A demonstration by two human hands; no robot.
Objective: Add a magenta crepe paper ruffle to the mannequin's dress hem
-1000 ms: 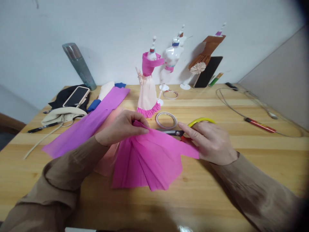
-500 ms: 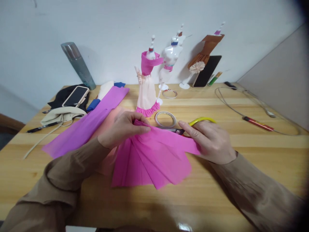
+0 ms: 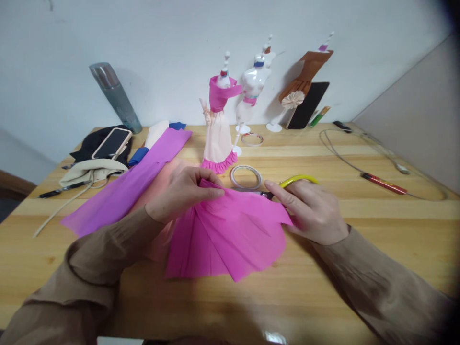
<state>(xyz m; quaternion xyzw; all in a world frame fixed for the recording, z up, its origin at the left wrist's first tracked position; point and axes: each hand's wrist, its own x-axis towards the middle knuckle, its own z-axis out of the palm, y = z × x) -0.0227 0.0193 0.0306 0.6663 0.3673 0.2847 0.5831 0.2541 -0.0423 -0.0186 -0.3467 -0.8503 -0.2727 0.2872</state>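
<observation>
My left hand pinches the gathered top of a magenta crepe paper sheet between thumb and fingers. Below the pinch the sheet fans out in pleats over the table. In my right hand is a pair of scissors with yellow handles. Their dark blades point left along the upper edge of the magenta paper, partly hidden by it. The paper's right corner lies against my right fingers. A roll of tape rests just behind the blades.
Purple crepe paper and peach paper lie at left, beside a phone. Behind stand a small mannequin in a pink-and-cream dress, a white mannequin, a brown dress and a spray can. A red tool with a cord lies right.
The right end of the magenta paper has slid left and now folds at my right fingers. My right hand with the scissors has shifted slightly left; my left hand keeps its pinch.
</observation>
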